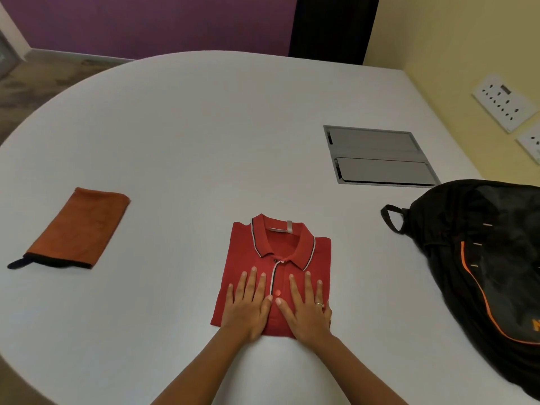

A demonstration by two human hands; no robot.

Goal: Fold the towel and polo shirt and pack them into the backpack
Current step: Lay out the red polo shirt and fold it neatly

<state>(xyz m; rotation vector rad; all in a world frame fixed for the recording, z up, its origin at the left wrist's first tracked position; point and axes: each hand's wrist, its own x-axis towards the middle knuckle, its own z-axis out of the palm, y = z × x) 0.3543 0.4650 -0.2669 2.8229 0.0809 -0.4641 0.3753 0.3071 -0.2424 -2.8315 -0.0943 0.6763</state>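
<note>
Head view, towel [74, 229]: folded into a flat orange rectangle on the table [204, 127], well to the left of the left hand's grip, touching neither hand
Left hand [248, 305]: grip wide, palm down, fingers [245, 283] spread flat on the left half of the shirt front, holding nothing
Polo shirt [320, 255]: folded to a neat red square under both palms, collar on the far side of the grips, button placket running between the two hands
Right hand [306, 311]: grip wide too, flat on the right half, a ring on one finger; nothing pinched
Backpack [479, 258]: black with orange trim, lying on the table well to the right of the right grip; whether its opening is unzipped cannot be told
Step in hand, as I judge it: pressing the fold flat
Doing it well: sweep both palms outward from the placket towards the side edges, with even weight, so trapped air leaves and the layers do not slide
Lifting next: slip fingers under both side edges so the square keeps its shape
</note>
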